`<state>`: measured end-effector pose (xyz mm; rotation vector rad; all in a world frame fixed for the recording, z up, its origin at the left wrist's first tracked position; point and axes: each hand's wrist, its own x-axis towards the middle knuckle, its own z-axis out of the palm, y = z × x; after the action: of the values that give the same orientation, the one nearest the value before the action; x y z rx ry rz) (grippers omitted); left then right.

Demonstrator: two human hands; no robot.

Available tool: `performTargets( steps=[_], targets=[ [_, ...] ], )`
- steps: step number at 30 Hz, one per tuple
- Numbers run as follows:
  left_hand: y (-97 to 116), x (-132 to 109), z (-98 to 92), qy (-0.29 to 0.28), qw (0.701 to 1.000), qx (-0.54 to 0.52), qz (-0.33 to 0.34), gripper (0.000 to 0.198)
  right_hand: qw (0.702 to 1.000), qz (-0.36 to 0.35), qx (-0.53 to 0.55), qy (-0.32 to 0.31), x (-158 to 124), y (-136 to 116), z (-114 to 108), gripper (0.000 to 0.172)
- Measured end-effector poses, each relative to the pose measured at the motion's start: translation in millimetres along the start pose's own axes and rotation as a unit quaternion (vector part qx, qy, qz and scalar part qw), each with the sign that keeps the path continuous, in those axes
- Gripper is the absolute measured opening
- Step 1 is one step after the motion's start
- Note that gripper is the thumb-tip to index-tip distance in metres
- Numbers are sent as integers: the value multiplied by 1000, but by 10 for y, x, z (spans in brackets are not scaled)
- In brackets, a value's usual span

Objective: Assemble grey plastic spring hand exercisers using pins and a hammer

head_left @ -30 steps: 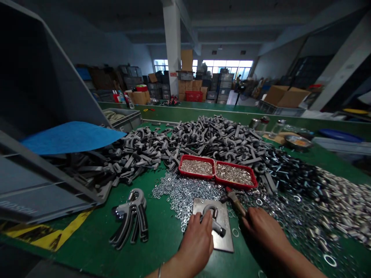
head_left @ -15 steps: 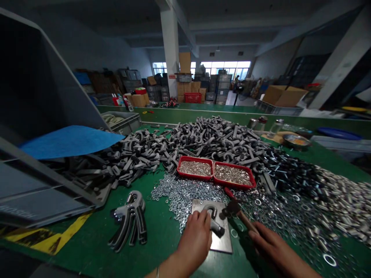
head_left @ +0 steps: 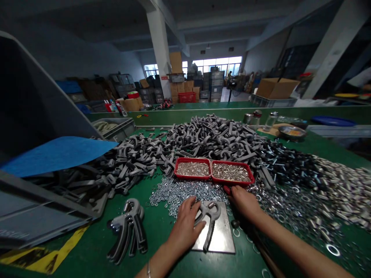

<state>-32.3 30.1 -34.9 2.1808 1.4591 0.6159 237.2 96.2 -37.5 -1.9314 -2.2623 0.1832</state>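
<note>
On my feed, the left hand (head_left: 185, 221) grips a grey, arched handgrip with a coil spring (head_left: 212, 222), which lies on a flat silver metal plate (head_left: 225, 236) on the green desk (head_left: 162, 247). My right hand (head_left: 245, 201) is at a red handle (head_left: 226, 189) just in front of two red plastic trays (head_left: 193, 178); I cannot tell whether it is closed around that. Loose silver washers (head_left: 181, 193) lie beyond the plate.

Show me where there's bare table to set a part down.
Bare table lies between the spring grips and left hand, with a smaller patch between those grips and the gray crate. Crowded: washers beyond the metal plate, gray handles behind the red trays, rings beside the right hand.
</note>
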Motion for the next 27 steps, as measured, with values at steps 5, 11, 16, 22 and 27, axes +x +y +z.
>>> performTargets(
  steps=[5,11,16,22,27],
  targets=[
    [48,125,-41,-86,995,-1,49,51,999,-23,22,5,-122,116,-218,12],
    [137,-133,167,-34,998,-27,-47,46,898,25,438,5,-394,-372,-428,24],
    [183,-206,138,-18,997,-10,-70,48,891,88,446,11,-361,-494,-117,28],
    [135,616,-676,-58,993,101,28,16,993,-7,118,15,63,315,-375,26],
    [-168,1689,-950,-60,966,251,19,15,982,-177,30,64,616,-151,-535,21]
  ],
)
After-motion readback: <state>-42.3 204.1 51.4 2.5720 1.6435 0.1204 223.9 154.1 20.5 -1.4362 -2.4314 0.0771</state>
